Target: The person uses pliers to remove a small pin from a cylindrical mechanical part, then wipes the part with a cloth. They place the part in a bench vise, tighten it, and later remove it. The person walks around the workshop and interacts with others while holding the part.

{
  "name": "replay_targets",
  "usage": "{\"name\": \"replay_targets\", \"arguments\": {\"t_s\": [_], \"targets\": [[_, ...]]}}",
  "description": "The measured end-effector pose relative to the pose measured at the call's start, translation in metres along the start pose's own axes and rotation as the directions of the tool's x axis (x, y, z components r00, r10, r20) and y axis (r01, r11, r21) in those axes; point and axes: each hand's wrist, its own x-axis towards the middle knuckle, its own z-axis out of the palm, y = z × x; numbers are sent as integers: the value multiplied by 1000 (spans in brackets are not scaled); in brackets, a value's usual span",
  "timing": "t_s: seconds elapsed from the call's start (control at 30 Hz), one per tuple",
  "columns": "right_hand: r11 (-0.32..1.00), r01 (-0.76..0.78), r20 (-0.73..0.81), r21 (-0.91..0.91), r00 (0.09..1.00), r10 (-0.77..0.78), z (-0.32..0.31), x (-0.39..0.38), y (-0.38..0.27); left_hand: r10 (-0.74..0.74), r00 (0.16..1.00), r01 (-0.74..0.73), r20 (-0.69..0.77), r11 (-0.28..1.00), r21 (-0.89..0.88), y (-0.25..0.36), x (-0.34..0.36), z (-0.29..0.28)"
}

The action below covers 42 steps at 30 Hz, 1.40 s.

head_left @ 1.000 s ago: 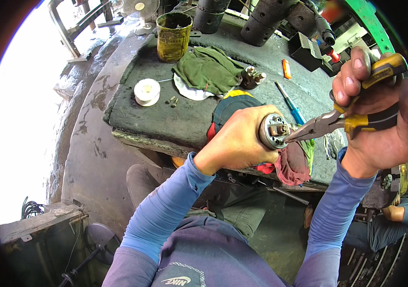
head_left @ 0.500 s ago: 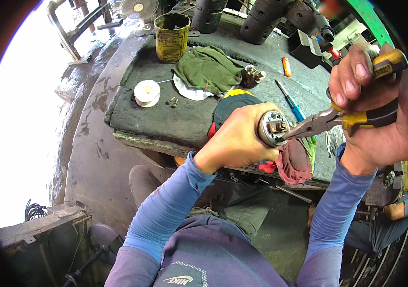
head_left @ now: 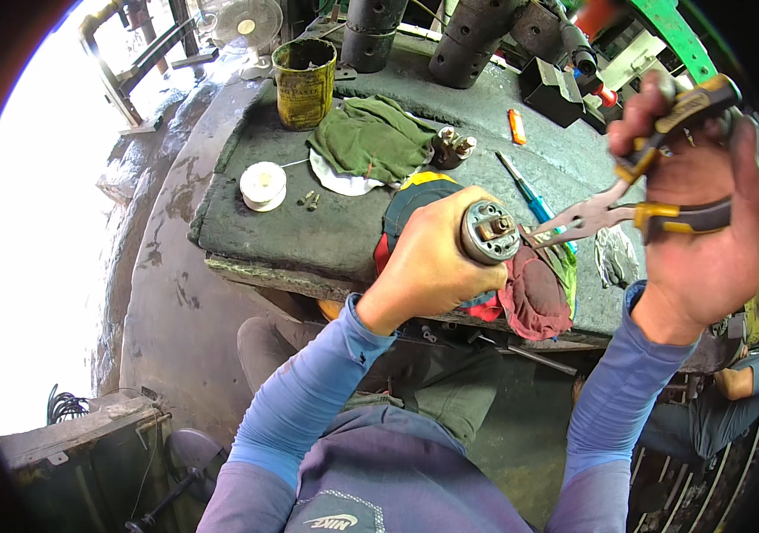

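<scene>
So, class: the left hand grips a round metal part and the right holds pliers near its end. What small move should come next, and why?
Probably close the pliers onto the small fitting at the centre of the round metal part. The right hand has the handles spread, the tips sit just beside the part's end face, and the left hand holds it steady.

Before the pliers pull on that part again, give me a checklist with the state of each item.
1. Left hand wrapped firmly around the round metal part: ok.
2. Right hand holding both handles of the pliers: ok.
3. Pliers tips at the part's end face: ok; whether they grip anything, cannot tell.
4. Part held above the workbench edge, over the red rag: ok.
5. Blue screwdriver lying close beneath the pliers: not ok.
6. Small screws set away from the edge: ok.
</scene>
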Motion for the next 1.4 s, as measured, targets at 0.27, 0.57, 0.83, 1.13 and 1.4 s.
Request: {"name": "replay_targets", "arguments": {"t_s": [0.27,0.57,0.83,1.13,1.4], "targets": [[991,89,-111,-96,989,-100,-2,-11,3,37,944,-1,-329,994,109,-2,-14,22],[995,61,-227,-80,971,-78,14,-8,10,159,927,-79,-340,968,237,-11,-17,30],[992,62,-227,-109,970,-85,20,-6,9,137,935,-74,-328,977,198,-10,-17,28],[982,24,-267,-190,961,-75,23,-2,8,131,936,-68,-327,978,195,-8,-17,27],[990,65,-223,-127,970,-92,26,0,15,157,929,-96,-336,977,189,-9,-18,28]]}}
